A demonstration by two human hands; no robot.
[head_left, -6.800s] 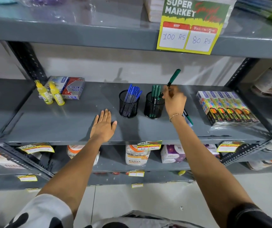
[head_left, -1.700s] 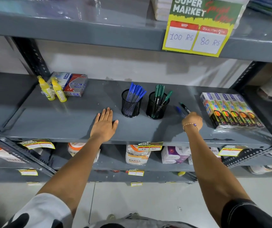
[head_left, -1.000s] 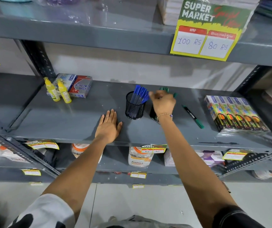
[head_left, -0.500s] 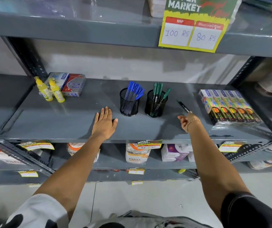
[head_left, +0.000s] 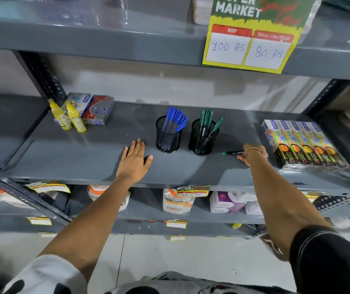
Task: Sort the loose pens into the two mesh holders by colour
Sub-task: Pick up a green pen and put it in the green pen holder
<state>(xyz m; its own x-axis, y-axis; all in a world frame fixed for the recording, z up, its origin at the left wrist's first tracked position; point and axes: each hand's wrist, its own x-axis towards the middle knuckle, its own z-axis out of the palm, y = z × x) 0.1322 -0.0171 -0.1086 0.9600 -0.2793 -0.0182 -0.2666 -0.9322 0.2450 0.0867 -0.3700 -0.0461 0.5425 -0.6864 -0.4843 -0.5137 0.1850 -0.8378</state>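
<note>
Head view: one loose green pen (head_left: 232,153) lies flat on the grey shelf (head_left: 85,158), right of the mesh holder of green pens (head_left: 202,139), its far end at the right hand (head_left: 253,154) (fingers curled, grip unclear). Left of that stands the blue-pen holder (head_left: 168,137). Beside it the left hand (head_left: 135,161) rests flat, fingers spread, holding nothing.

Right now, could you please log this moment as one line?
left hand flat on shelf | right hand on green pen | holders sorted
</note>
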